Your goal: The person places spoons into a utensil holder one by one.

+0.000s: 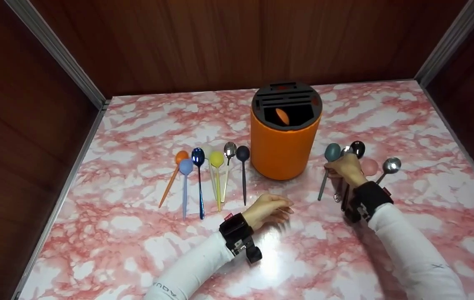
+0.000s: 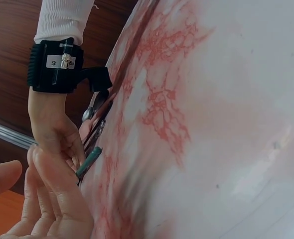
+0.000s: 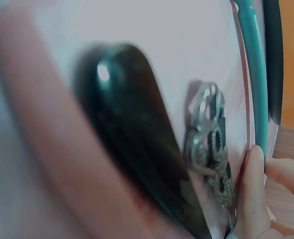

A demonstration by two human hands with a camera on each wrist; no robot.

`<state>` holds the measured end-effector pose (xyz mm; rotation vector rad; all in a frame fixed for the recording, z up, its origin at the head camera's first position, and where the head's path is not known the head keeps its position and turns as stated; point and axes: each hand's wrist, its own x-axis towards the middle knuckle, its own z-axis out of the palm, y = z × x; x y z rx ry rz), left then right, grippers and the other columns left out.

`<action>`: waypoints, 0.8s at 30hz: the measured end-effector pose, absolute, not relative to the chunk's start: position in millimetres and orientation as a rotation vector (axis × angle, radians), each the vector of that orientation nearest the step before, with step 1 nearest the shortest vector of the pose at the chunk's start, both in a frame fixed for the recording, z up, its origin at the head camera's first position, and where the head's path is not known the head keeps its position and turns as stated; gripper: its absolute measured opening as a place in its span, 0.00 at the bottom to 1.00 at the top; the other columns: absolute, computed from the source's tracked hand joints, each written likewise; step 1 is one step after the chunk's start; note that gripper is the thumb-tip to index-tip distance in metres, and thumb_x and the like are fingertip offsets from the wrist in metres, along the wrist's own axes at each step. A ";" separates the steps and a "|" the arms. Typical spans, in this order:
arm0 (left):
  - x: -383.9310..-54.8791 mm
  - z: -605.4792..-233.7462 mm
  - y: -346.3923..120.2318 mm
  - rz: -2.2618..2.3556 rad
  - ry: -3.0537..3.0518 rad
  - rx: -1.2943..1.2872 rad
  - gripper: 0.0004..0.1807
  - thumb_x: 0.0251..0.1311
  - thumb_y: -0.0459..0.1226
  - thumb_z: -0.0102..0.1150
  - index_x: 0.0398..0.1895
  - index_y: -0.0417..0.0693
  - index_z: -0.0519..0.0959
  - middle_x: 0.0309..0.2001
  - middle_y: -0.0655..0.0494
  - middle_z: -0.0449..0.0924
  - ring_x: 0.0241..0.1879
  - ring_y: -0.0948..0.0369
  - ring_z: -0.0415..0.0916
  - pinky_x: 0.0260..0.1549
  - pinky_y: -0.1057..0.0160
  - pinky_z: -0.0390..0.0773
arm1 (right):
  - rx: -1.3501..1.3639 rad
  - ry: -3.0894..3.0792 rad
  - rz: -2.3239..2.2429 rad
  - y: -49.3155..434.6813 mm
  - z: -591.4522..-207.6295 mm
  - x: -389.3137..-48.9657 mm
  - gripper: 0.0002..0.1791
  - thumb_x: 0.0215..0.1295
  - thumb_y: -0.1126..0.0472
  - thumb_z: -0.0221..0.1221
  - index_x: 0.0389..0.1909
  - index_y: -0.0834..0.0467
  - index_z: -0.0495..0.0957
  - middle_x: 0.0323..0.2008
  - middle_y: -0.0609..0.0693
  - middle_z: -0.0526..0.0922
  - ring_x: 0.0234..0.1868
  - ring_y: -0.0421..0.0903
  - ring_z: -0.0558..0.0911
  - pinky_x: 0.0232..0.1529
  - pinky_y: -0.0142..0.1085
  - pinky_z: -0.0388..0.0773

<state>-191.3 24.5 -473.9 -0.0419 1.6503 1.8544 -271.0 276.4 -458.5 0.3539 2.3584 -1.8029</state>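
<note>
My right hand (image 1: 346, 168) pinches the handle of a teal spoon (image 1: 333, 152) between thumb and fingertip; in the right wrist view the teal handle (image 3: 256, 74) runs down to those fingertips. The spoon lies on the table. Under and beside this hand are a silver spoon (image 1: 347, 151) with an ornate handle end (image 3: 209, 134), a glossy black spoon (image 1: 357, 148), a pink spoon (image 1: 369, 167) and another silver spoon (image 1: 392, 165). My left hand (image 1: 268, 209) is held over the table in front of the orange holder, fingers loosely bent, with nothing in it.
The orange cylindrical holder (image 1: 280, 154) stands at the middle back, its dark slotted top showing an orange spoon (image 1: 282, 116) inside. Left of it lies a row of several spoons, among them a yellow one (image 1: 216, 159) and a dark one (image 1: 243, 153). Wooden walls (image 1: 220, 46) enclose the table.
</note>
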 end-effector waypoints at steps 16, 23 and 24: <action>-193.8 -478.2 28.0 1.874 1.625 -0.088 0.11 0.66 0.30 0.55 0.46 0.30 0.79 0.25 0.55 0.81 0.19 0.67 0.75 0.20 0.75 0.79 | 0.413 1.939 -2.123 284.0 -451.5 -260.1 0.03 0.63 0.76 0.56 0.33 0.68 0.78 0.22 0.51 0.84 0.26 0.40 0.85 0.36 0.32 0.85; -196.9 -477.7 29.1 1.896 1.614 -0.111 0.12 0.66 0.30 0.55 0.47 0.29 0.79 0.23 0.55 0.79 0.19 0.67 0.75 0.19 0.75 0.79 | 0.247 1.828 -2.210 277.4 -446.1 -250.7 0.09 0.67 0.75 0.55 0.33 0.64 0.83 0.28 0.53 0.85 0.31 0.42 0.85 0.43 0.33 0.84; -197.5 -477.9 29.3 1.897 1.619 -0.111 0.12 0.66 0.31 0.56 0.47 0.29 0.79 0.23 0.55 0.80 0.19 0.67 0.75 0.20 0.74 0.80 | 0.221 1.825 -2.206 276.6 -445.5 -249.6 0.09 0.67 0.74 0.55 0.34 0.64 0.83 0.30 0.52 0.86 0.32 0.42 0.85 0.44 0.34 0.83</action>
